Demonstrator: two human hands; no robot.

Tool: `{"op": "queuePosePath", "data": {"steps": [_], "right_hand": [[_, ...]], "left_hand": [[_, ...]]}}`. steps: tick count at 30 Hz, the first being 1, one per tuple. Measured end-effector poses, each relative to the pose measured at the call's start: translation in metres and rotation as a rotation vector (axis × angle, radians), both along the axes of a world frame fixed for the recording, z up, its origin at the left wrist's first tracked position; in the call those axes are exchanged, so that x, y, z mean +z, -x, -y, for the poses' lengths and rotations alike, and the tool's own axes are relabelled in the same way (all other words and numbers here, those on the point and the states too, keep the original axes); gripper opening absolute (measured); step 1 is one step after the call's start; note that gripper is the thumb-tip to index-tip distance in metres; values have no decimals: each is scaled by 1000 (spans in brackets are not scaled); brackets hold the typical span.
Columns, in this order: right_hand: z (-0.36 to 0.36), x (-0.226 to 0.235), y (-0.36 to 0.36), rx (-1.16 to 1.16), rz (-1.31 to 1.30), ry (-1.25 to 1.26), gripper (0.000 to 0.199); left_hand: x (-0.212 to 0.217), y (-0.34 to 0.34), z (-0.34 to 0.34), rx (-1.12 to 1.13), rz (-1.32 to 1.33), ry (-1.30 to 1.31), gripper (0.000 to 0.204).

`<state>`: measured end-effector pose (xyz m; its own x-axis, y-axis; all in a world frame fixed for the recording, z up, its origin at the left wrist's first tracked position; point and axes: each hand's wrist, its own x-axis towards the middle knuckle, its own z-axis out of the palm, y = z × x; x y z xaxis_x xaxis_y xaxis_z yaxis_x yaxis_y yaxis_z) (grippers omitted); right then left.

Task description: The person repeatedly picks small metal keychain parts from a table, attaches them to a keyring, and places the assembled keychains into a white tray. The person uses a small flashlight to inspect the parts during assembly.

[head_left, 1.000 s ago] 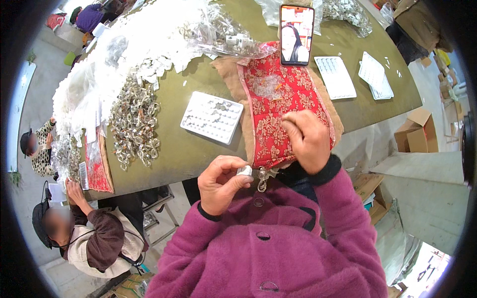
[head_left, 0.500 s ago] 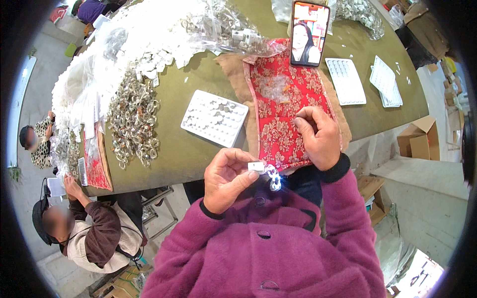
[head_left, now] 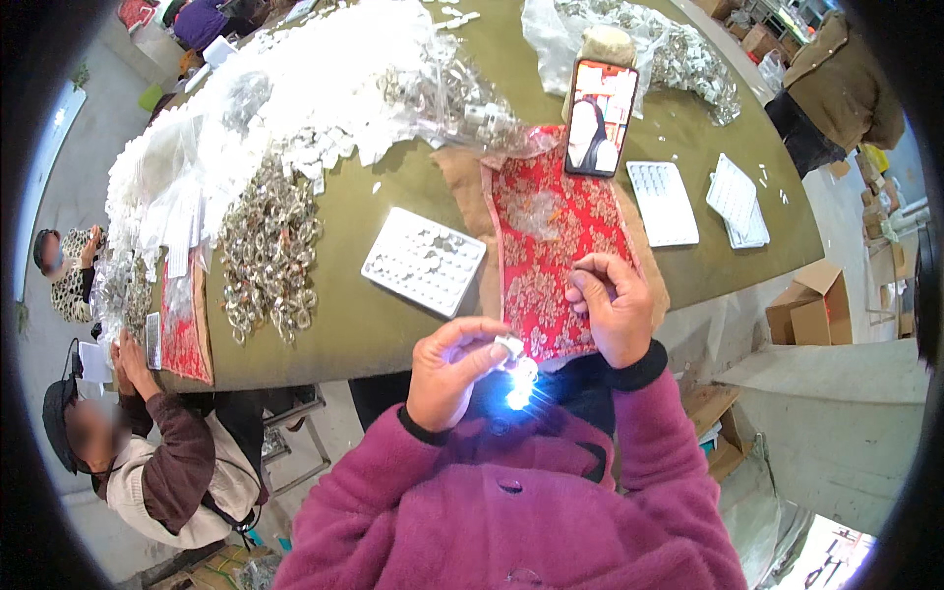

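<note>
Between thumb and fingers, my left hand (head_left: 447, 374) pinches a small white battery box (head_left: 510, 347). From that box hangs a coiled string of tiny LED lights (head_left: 522, 381), glowing bright blue-white over my lap. My right hand (head_left: 618, 310) is closed in a pinch above the right side of a red floral cloth (head_left: 536, 261); whatever its fingertips hold, if anything, is too small to make out. A white tray (head_left: 423, 261) of round cells, with button batteries in some of them, lies left of the cloth.
A phone (head_left: 600, 118) leans upright behind the cloth. Coiled light strings (head_left: 267, 261) and a large pile of white battery boxes (head_left: 265, 108) cover the table's left side. More white trays (head_left: 663, 204) lie at right. A co-worker (head_left: 162, 452) sits at left; a cardboard box (head_left: 811, 305) stands beyond the table.
The view has shifted a little. My left hand has turned the battery box, and the lit string hangs lower and glares more. My right hand stays pinched over the cloth.
</note>
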<state>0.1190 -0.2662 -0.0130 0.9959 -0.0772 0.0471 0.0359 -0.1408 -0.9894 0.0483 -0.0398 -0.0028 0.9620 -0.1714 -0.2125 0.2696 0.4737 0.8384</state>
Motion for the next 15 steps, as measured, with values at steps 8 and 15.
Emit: {"op": "queuePosePath", "data": {"steps": [8,15], "right_hand": [[-9,4,13,64,229,218,10],[-27,21,46,383,224,156,7]], "left_hand": [[-10,2,9,68,-72,186,26],[-13,6,1,14,-114,399,30]]}}
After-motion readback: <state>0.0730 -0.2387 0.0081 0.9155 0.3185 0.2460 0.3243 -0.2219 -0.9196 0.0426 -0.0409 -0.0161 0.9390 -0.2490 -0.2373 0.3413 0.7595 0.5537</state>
